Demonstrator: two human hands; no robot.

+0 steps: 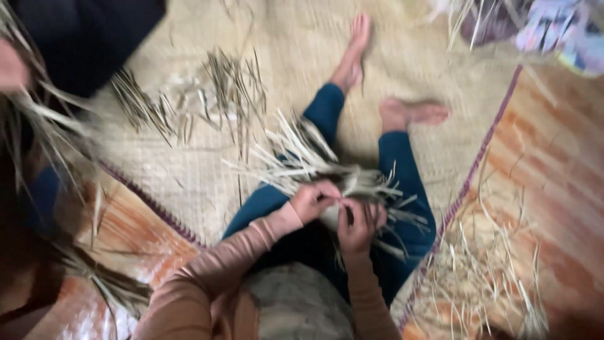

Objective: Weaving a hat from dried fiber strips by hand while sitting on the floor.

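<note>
While both hands clench it, bundle of dried leaf strips: left hand, right hand; strips best kept taut, aligned.

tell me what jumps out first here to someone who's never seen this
At the centre, the left hand and right hand close together on a bundle of pale dried strips that fans out over the lap. Below them lie blue trouser legs and bare feet on a woven mat. More loose strips litter the orange floor at the right, and darker sticks lie on the mat's upper left.
</note>
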